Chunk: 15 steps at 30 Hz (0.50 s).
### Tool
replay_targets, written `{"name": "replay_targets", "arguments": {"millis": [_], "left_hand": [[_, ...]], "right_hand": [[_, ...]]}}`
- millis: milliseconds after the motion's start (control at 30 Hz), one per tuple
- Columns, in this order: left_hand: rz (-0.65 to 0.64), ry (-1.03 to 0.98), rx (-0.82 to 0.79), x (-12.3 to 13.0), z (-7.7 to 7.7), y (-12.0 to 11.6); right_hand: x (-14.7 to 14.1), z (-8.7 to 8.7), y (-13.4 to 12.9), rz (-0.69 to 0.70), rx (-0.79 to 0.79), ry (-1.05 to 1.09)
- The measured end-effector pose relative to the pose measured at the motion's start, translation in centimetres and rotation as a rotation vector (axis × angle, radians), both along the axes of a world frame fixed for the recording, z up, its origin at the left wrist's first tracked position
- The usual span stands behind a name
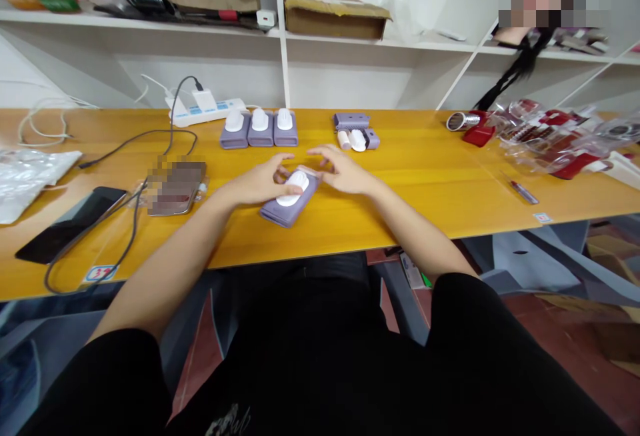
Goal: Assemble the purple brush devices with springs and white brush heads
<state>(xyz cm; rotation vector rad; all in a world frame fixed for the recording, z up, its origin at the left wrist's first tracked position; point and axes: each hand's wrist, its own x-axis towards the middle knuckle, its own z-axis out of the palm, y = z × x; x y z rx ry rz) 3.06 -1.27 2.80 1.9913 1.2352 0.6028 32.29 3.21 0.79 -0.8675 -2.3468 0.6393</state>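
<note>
In the head view, a purple block with a white ridged knob [289,211] lies slanted on the table in front of me. My left hand [263,179] is closed around its left side, the thumb resting against the white knob. Beside the block's far right end is my right hand [345,171], fingers curved and apart, fingertips at the edge or touching it. Three similar purple blocks with white knobs [260,133] stand in a row behind. Further right lie a purple piece [351,121] and another purple part with white pieces [371,140].
A power strip [210,111] with plugs sits at the back left. Nearer are a phone [70,223], a dark cable [135,223] and a plastic bag [35,179]. On the right are bagged red graters [545,133] and a small pen-like tube [523,191]. Another person's hair [520,66] shows upper right.
</note>
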Motion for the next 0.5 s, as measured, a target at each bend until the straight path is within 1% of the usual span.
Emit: {"name": "replay_targets", "arguments": {"millis": [67, 100, 133, 167, 200, 267, 367, 433, 500], "left_hand": [[-0.131, 0.047, -0.009, 0.1, 0.2, -0.5], [-0.184, 0.063, -0.014, 0.0, 0.3, -0.6], [-0.225, 0.076, -0.018, -0.2, 0.4, -0.6], [-0.255, 0.089, -0.017, -0.5, 0.4, -0.5], [-0.274, 0.105, -0.009, -0.8, 0.4, -0.4], [-0.276, 0.157, 0.034, -1.4, 0.5, -0.2], [-0.199, 0.273, 0.127, -1.6, 0.4, 0.1], [-0.148, 0.318, 0.151, -1.3, 0.3, 0.2], [-0.137, 0.305, 0.142, -0.9, 0.1, 0.2]], "right_hand": [[0.7, -0.4, 1.0, 0.232, -0.072, -0.087], [1.0, -0.5, 1.3, 0.318, -0.108, -0.114], [1.1, -0.6, 1.4, 0.370, -0.133, -0.127], [1.2, -0.6, 1.5, 0.384, -0.143, -0.126], [1.1, -0.6, 1.4, 0.369, -0.136, -0.122], [0.9, -0.4, 1.0, 0.284, -0.087, -0.137], [0.5, -0.1, 0.3, 0.145, -0.002, -0.211], [0.3, 0.2, 0.0, 0.110, 0.016, -0.251], [0.2, 0.5, -0.4, 0.108, 0.018, -0.276]]}}
